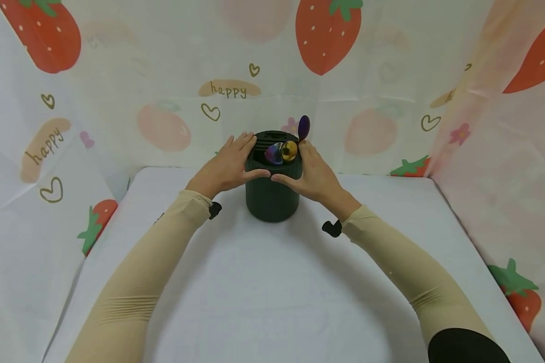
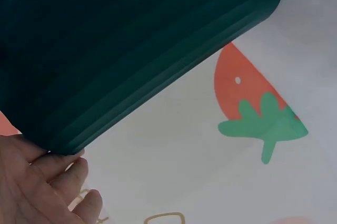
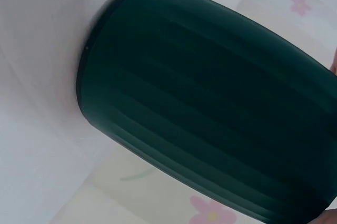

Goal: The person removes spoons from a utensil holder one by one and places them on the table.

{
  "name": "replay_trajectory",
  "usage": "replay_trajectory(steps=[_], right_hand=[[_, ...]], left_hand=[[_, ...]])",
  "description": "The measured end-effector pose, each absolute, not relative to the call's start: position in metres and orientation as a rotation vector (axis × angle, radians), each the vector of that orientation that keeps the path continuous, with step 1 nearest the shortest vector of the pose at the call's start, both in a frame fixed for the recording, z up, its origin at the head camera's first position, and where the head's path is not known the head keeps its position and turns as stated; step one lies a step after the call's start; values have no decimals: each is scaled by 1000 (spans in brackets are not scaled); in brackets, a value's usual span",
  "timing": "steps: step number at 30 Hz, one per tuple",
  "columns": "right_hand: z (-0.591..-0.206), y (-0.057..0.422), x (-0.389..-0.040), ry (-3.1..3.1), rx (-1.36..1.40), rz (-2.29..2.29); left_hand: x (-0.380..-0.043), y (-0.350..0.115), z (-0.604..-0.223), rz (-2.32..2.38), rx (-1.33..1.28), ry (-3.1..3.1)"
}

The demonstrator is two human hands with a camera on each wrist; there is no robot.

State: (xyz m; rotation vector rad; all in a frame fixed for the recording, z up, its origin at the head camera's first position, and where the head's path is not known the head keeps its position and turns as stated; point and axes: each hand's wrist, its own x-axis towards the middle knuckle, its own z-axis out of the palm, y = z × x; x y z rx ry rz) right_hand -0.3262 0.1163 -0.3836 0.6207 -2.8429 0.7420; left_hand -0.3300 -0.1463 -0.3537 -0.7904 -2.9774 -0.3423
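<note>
A dark green ribbed utensil holder [image 1: 272, 199] stands upright at the back of the white table, with slots in its top. Out of it stick a gold spoon [image 1: 289, 150], a blue-purple shiny spoon [image 1: 273, 155] and, higher up, a purple spoon [image 1: 304, 127]. My left hand [image 1: 229, 166] holds the holder's upper left side, thumb across the front below the rim. From the right, my right hand [image 1: 315, 171] grips the same upper part, its thumb tip close to the left one. The holder's wall [image 2: 142, 50] fills much of the left wrist view; its base [image 3: 87, 77] meets the tablecloth in the right wrist view.
A white cloth covers the table [image 1: 263, 292]. Close behind the holder hangs a curtain [image 1: 272, 50] printed with strawberries and hearts, and more of this fabric encloses the left and right sides.
</note>
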Motion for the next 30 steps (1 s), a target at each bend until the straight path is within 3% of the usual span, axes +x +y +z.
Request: replay_trajectory(steps=[30], right_hand=[[-378,142,-334,-2872,735,1008]], left_hand=[[-331,-135,-362,-506,-696,-3015]])
